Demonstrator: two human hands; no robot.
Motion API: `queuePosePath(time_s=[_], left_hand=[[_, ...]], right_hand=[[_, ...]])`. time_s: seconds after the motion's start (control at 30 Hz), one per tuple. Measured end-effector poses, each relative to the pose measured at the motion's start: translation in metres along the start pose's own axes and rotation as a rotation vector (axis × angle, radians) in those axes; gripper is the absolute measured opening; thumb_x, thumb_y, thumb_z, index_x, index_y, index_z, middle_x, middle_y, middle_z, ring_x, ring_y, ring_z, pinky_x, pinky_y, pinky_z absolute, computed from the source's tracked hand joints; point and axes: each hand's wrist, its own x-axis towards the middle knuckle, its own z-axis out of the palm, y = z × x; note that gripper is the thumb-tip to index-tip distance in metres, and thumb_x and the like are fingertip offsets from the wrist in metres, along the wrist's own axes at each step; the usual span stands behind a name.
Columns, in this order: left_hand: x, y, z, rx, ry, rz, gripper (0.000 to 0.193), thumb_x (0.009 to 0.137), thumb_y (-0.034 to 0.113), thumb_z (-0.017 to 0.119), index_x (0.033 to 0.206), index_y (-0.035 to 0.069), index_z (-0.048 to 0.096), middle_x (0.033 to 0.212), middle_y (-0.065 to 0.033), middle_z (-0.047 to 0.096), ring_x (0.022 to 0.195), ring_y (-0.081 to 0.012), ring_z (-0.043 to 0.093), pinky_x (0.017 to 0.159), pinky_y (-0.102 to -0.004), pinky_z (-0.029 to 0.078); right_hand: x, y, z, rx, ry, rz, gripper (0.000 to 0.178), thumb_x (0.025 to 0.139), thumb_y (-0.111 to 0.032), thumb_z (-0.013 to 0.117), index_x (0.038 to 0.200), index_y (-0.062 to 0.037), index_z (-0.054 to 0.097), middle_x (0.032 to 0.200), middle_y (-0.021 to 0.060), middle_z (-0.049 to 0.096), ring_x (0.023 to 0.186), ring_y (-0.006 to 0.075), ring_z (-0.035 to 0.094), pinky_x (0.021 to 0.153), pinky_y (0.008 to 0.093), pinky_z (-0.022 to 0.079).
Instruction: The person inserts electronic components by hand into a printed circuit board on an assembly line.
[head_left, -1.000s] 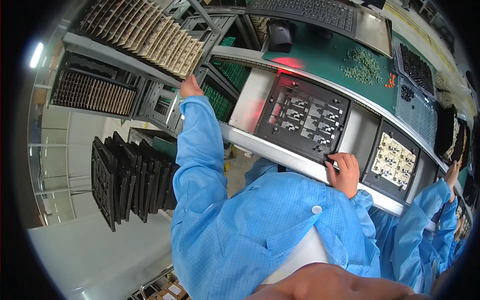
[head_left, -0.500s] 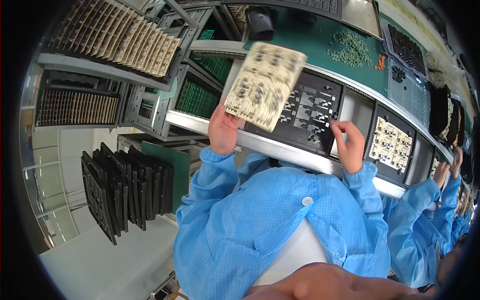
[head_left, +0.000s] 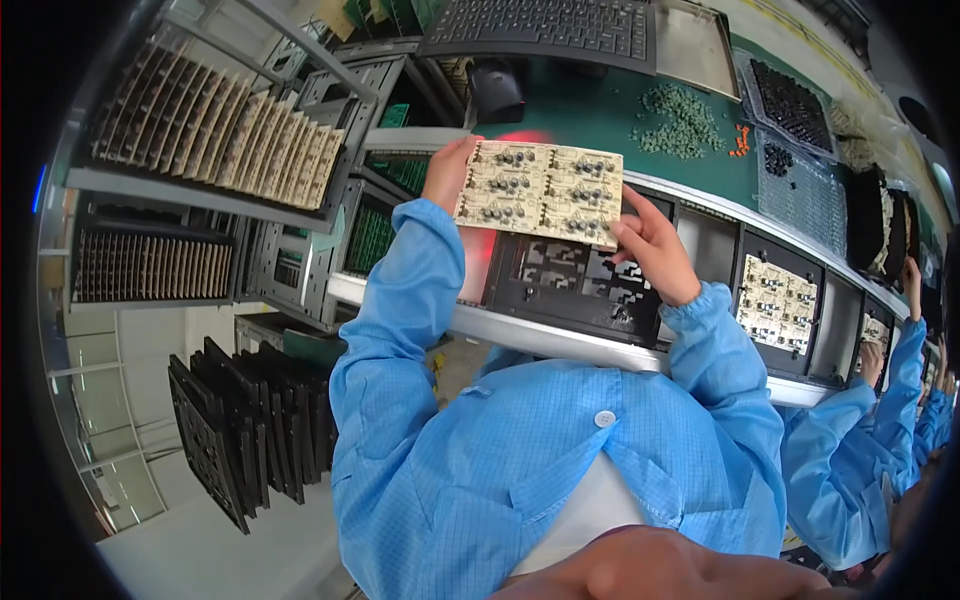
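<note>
Circuit board panel, beige and studded with small dark components, is held up flat above the black carrier tray on the conveyor, left hand gripping its left edge and right hand pinching its right edge.

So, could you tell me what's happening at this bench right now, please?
A person in a blue smock holds a beige circuit board panel up with both hands, the left hand on its left edge and the right hand at its right edge. It sits above a black carrier tray on the conveyor line. Another populated panel lies in the next tray to the right, and racks of boards stand on the left.
</note>
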Motion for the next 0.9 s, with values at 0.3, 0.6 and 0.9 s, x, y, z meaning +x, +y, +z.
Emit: queuePosePath(time_s=[0.3,0.6,0.9], left_hand=[[0.066,0.012,-0.003,0.269,0.155,0.243,0.031,0.095,0.010,0.071,0.121,-0.005,0.068,0.111,-0.0142,0.074,0.100,-0.0207,0.069,0.089,-0.0332,0.055],[0.071,0.022,-0.002,0.257,0.152,0.239,0.034,0.095,0.010,0.070,0.125,-0.007,0.065,0.113,-0.0164,0.073,0.100,-0.0220,0.070,0.088,-0.0338,0.056],[0.071,0.020,0.002,0.153,0.115,0.168,0.036,0.099,0.011,0.071,0.129,-0.007,0.064,0.114,-0.0135,0.074,0.098,-0.0203,0.071,0.086,-0.0342,0.059]], right_hand=[[0.062,-0.011,-0.003,0.082,0.040,0.012,0.063,0.106,-0.011,0.059,0.162,-0.0050,0.031,0.119,0.0059,0.071,0.097,0.0113,0.068,0.079,0.0223,0.056],[0.068,-0.005,-0.005,0.076,0.042,0.011,0.064,0.106,-0.011,0.060,0.162,-0.0041,0.031,0.122,0.0062,0.072,0.097,0.0107,0.068,0.079,0.0219,0.056],[0.058,-0.005,-0.003,0.077,0.065,-0.012,0.063,0.105,-0.012,0.061,0.161,-0.0040,0.033,0.121,0.0059,0.072,0.096,0.0101,0.068,0.080,0.0215,0.054]])
